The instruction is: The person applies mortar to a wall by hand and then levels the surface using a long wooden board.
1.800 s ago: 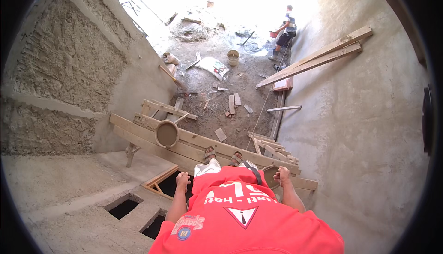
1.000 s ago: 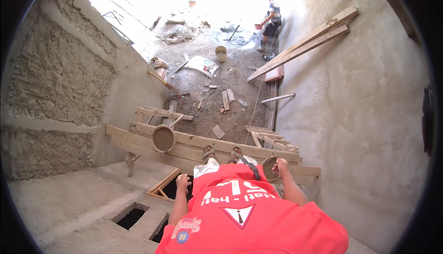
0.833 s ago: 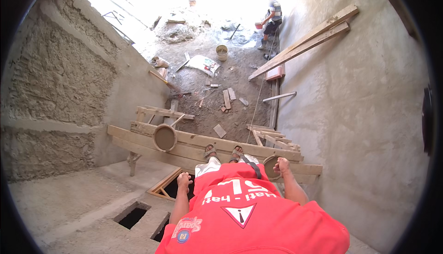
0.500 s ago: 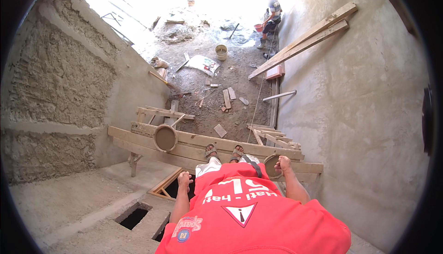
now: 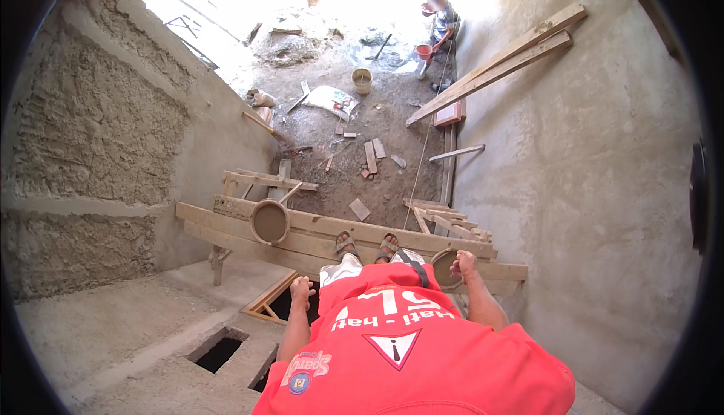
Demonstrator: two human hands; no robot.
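My left hand hangs beside my red shirt, fingers loosely curled with nothing visible in them, above a dark framed opening. On my right, my right hand is closed in a loose fist, also with nothing visible in it, over a round bucket of grey mix that it partly hides. My sandaled feet stand on wooden scaffold planks. Left of them sits another bucket of grey mix with a stick beside it.
Below, a co-worker bends by the right wall with a red bucket. Long boards lean there. A white sack, pale bucket and scraps lie on the dirt. Holes open behind me at lower left.
The co-worker has bent over, and the red bucket appears slightly lower. My view shifted from 1.8 seconds ago, moving the far scene up and left. My hands stay about the same.
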